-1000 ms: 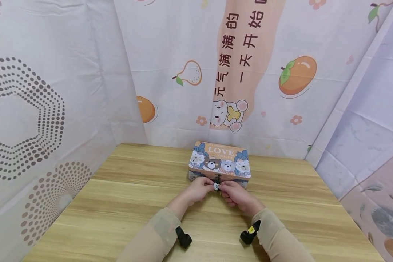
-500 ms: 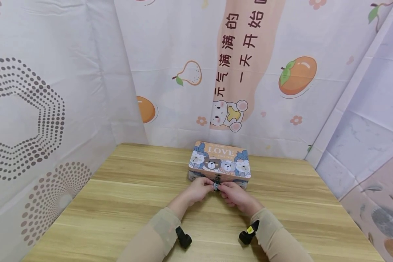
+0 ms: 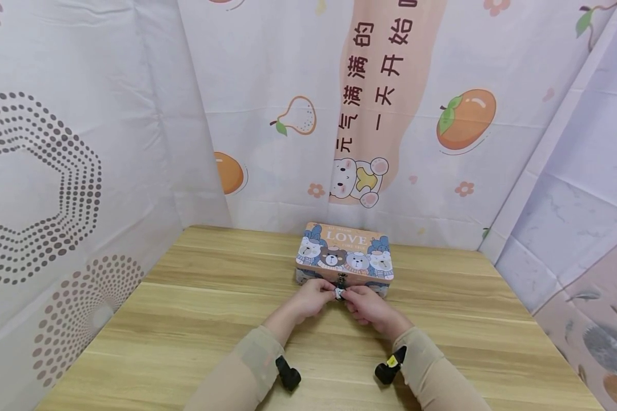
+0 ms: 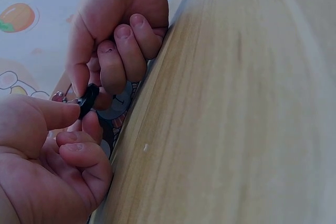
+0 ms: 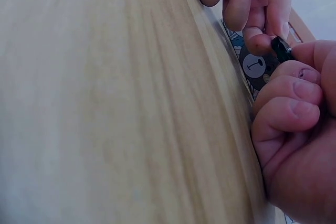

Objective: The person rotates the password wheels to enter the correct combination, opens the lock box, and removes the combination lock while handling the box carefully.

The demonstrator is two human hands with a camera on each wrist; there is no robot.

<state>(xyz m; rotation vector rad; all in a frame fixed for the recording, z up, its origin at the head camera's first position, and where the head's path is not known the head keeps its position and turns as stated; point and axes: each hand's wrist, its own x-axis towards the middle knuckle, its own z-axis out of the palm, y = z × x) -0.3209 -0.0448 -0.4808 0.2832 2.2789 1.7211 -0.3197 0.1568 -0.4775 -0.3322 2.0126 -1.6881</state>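
Note:
A closed rectangular box (image 3: 345, 260) with cartoon bears and "LOVE" on its lid stands near the table's back edge. At its front latch (image 3: 342, 278) is a small black-and-white padlock (image 3: 339, 293). My left hand (image 3: 308, 299) pinches the padlock's left side between thumb and fingertips. From the other side, my right hand (image 3: 374, 309) pinches it with thumb and index finger, its other fingers curled. Both wrist views show the dark padlock body (image 4: 88, 100) between the two hands; fingers cover much of it, and its markings cannot be read.
The wood-grain table (image 3: 226, 342) extends around the box. A printed curtain (image 3: 267, 171) hangs close behind, with more cloth at the left and right. Black wrist cameras (image 3: 288, 374) are strapped to both forearms.
Both hands stay almost in place on the padlock. Its front face looked darker half a second ago and shows white again now. The right wrist has shifted very slightly left; the box has not moved.

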